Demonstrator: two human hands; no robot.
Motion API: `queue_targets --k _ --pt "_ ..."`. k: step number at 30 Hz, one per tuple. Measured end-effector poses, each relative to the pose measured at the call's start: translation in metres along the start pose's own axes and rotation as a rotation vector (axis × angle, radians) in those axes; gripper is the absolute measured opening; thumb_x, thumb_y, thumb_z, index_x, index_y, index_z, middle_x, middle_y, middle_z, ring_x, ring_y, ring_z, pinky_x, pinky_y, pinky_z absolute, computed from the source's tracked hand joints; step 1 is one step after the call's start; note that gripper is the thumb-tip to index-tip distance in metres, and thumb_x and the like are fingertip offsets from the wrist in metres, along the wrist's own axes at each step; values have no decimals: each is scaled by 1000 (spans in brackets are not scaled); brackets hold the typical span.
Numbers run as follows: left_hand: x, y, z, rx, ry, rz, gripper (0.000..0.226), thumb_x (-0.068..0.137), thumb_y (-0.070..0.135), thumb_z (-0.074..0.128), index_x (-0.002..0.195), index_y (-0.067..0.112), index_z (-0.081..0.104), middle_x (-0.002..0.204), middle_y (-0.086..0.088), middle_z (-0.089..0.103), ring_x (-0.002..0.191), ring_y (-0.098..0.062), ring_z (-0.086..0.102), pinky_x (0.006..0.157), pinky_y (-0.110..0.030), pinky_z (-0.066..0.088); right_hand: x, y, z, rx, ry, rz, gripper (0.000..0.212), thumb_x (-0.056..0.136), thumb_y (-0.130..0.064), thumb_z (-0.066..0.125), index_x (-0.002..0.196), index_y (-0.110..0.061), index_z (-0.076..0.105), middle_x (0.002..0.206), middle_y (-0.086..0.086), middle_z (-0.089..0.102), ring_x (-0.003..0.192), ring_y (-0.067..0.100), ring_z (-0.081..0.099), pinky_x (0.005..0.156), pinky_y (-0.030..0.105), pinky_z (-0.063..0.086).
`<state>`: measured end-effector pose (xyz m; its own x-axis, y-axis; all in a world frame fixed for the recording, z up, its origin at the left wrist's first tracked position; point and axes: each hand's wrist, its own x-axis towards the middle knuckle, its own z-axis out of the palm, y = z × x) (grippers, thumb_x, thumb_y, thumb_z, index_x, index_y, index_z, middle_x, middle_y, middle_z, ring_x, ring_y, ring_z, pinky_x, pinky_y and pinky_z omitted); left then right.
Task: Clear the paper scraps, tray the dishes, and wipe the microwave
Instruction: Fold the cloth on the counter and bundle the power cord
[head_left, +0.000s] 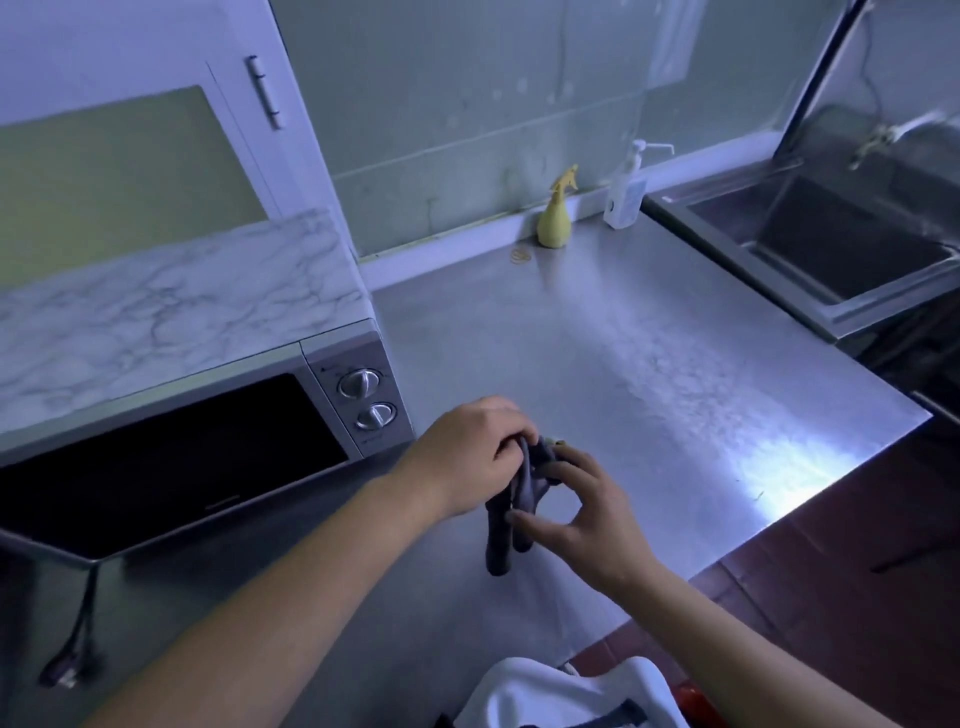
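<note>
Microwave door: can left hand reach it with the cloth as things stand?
Probably yes. The left hand grips the cloth beside the microwave door, with only bare counter between. The right hand also holds the cloth.

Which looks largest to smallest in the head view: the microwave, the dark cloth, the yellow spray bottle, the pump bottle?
1. The microwave, clearly largest.
2. The dark cloth, but it is bunched and nearest the camera, so unsure.
3. The pump bottle and the yellow spray bottle look about alike; not ranked.
</note>
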<state>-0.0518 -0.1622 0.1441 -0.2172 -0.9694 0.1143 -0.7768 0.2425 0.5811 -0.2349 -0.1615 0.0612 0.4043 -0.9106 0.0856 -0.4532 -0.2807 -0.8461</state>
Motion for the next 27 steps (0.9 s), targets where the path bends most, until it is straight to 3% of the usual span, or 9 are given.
queue_targets --k 3,6,8,11,14,22,27 --pt "-3 2 -14 47 -20 -14 24 85 5 53 93 15 73 94 2 67 89 -18 61 83 -33 49 7 -9 8 -51 33 -34 25 75 -25 75 100 -24 70 118 -16 59 107 -5 53 86 1 34" --pt "-6 -2 -30 74 -51 -52 23 84 6 54 91 16 73 89 2 67 87 -18 59 81 -35 48 17 -14 6 -128 34 -54 12 76 -16 60 85 -13 68 97 -6 67 88 15 60 68 18 39" --pt "-8 -5 -41 90 -66 -68 23 84 6 56 93 16 75 90 1 69 88 -18 60 81 -33 47 28 -18 -2 -170 7 -70 11 77 -4 64 75 -15 64 80 -8 63 72 12 55 60 19 35" --pt "-15 -17 -59 84 -90 -89 19 87 7 61 96 17 75 93 3 71 89 -15 62 83 -30 47 48 -26 -26 -167 -129 -71 16 76 1 69 79 -14 75 91 -5 70 80 13 63 69 25 48" --pt "-27 -30 -71 66 -105 -91 7 87 13 70 93 15 75 93 6 71 88 -11 62 85 -30 48 62 -39 -50 -188 -237 -85 11 83 -8 76 83 -18 80 102 -11 68 92 9 66 78 22 51" --pt "-53 -55 -75 -30 95 -54 7 83 13 80 89 12 78 101 13 71 94 3 60 84 -8 42 75 -79 -64 -408 -317 -180 14 82 -18 81 75 -9 73 107 -5 57 89 23 62 76 38 51" --pt "-60 -62 -72 -79 146 -112 17 79 21 83 77 15 68 89 1 69 81 -16 63 81 -37 51 73 -87 -69 -408 -297 -239 7 83 -11 78 88 -14 74 96 -8 64 80 11 59 74 31 48"
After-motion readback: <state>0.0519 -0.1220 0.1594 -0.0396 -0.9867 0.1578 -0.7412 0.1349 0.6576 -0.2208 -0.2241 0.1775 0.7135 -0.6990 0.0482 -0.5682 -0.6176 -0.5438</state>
